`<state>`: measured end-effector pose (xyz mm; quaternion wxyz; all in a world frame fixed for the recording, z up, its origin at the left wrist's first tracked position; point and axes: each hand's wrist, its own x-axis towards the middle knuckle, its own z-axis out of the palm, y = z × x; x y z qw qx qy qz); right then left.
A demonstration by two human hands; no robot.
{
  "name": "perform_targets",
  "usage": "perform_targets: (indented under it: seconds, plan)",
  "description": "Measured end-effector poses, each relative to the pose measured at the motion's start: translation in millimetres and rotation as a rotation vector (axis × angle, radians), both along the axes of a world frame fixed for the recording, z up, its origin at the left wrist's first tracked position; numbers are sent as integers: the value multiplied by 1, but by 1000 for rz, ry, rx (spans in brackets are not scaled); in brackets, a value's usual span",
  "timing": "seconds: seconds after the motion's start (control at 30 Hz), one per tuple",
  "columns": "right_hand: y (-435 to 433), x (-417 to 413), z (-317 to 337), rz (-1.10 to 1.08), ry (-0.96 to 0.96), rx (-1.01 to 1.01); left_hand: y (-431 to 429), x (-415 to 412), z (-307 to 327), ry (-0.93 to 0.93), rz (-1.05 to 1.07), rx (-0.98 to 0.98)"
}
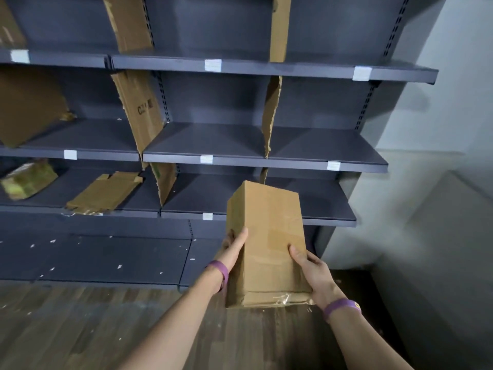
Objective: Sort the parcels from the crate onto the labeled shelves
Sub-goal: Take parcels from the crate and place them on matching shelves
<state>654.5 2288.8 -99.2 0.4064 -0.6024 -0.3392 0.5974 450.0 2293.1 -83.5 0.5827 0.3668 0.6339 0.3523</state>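
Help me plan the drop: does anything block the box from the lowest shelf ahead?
Nothing visible lies between the box and the shelf. A cardboard divider stands on it behind the box's top; aim beside it.

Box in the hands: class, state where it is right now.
In the head view, the box is held just right of centre between the left hand and right hand, in front of the lowest labelled shelf.
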Motion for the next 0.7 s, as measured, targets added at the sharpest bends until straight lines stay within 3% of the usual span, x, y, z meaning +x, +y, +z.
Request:
perform_targets:
  seconds: [0.2,0.4,0.57,0.7]
  plan:
    - [13,7,1,16,23,-25,1,-15,-15,-138,20,-41]
    - [23,11,3,202,-16,12,-2,-30,-27,-459,97,-105]
    - [24,4,-1,187,109,-1,13,-27,-36,-84,237,-22]
    - [22,-5,-2,143,77,5,15,-19,-32,-17,176,12]
